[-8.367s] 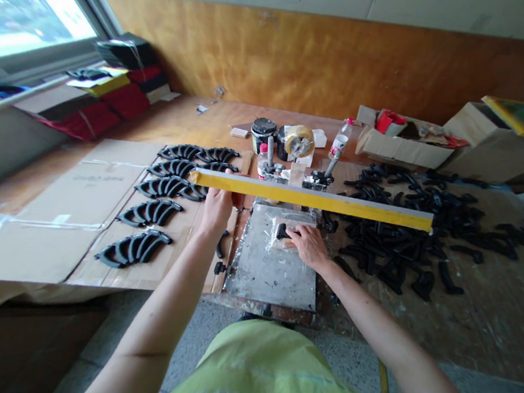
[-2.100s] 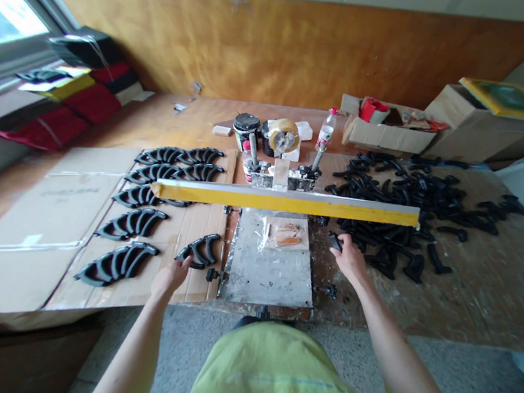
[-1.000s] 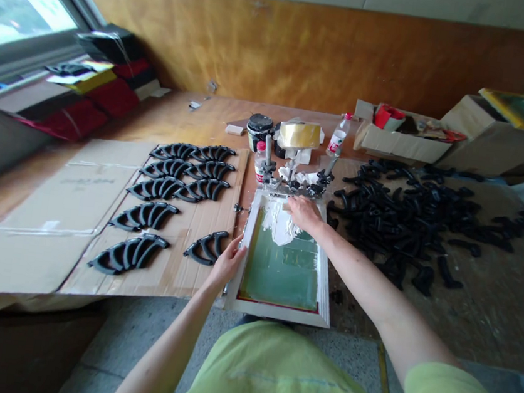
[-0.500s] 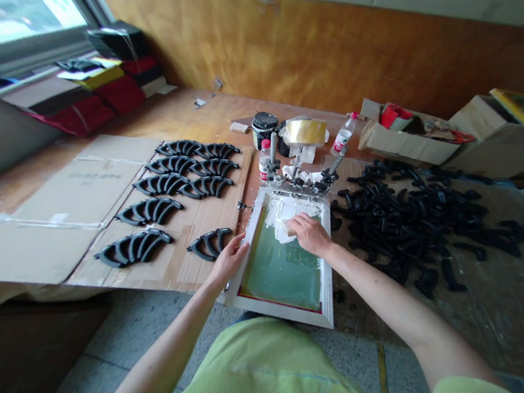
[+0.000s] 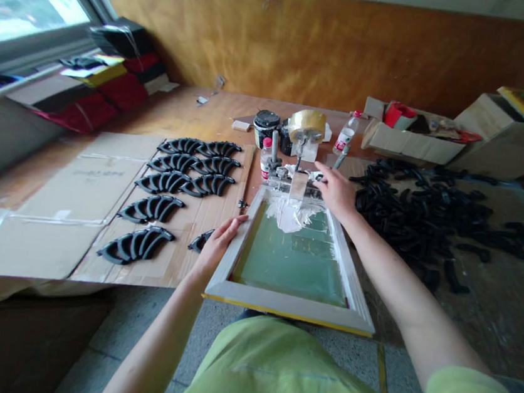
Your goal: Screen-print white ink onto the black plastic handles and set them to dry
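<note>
Along the left rail of the screen frame [image 5: 287,305], I have the left hand [image 5: 221,242] gripping; the frame sits over the surface [image 5: 210,112], its near end tilted up. Left of it, curved black parts [image 5: 162,182] lie in fanned rows on cardboard [image 5: 99,171]. I judge the frame fairly light and stiff, with its far end probably carried by the clamp bar [image 5: 282,185] there. The outer rails look the safest hold; the mesh [image 5: 291,269] is likely taut and easily damaged, and the white paste [image 5: 285,217] would be slippery under my fingers.

As for looks, the rails are pale grey with a yellow lower edge, and the mesh is translucent green. Paste covers the mesh's far end, with smears reaching down its right side. A pale scraper [image 5: 298,187] stands upright at the frame's far end. Just right of the scraper, my right hand [image 5: 338,192] has its fingers spread, apparently holding nothing. Right of the frame lies a jumbled pile of black pieces [image 5: 411,213].
</note>
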`<state>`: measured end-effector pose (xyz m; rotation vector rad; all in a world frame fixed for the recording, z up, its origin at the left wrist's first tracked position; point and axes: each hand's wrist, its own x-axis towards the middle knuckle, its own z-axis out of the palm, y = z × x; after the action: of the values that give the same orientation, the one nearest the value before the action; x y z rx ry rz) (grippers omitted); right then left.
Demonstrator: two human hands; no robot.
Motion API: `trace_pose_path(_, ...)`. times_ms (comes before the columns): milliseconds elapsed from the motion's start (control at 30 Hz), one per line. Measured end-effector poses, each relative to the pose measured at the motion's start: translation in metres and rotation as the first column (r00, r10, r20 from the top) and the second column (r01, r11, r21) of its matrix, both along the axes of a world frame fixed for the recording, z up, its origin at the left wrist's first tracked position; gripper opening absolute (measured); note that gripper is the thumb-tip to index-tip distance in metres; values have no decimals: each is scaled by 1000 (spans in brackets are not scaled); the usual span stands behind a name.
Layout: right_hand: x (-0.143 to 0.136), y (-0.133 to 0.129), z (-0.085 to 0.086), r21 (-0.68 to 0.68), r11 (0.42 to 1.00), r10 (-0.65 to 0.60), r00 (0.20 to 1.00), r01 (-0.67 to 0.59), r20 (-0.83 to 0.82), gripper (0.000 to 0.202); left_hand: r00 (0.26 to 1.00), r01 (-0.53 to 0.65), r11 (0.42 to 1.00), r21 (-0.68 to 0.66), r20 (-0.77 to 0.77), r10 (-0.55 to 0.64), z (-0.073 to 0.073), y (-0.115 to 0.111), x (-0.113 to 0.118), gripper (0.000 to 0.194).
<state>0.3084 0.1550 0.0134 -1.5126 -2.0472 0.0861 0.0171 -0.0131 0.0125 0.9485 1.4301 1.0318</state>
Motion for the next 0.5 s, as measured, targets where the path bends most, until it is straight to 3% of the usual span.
trace_pose_path(67,31,-3,-12,-4,990,-142,984,142,-106,34,997,-47,992,114,61,41,19,13,4,50)
trace_pose_path(167,58,-24,-51,-131,953,-292,946,275,-141,23,978,-122,945,303,199,62,37,41,13,46)
trace_pose_path(233,53,-44,-81,-186,965,-208,972,185,-112,24,965,-157,935,318,252,76,41,56,19,45)
trace_pose_path(267,46,-55,-94,-215,973,-101,991,80,-88,27,957,-188,936,297,269,106,40,61,22,45)
trace_pose_path(367,12,-85,-109,-226,961,174,983,-158,54,31,931,-261,945,197,309,192,18,54,35,50)
trace_pose_path(433,-12,-104,-102,-197,969,176,976,-149,126,23,936,-134,991,9,328,124,-7,35,49,55)
trace_pose_path(500,-36,-125,-88,-163,975,173,977,-151,128,16,921,62,977,-206,389,24,-35,12,63,57)
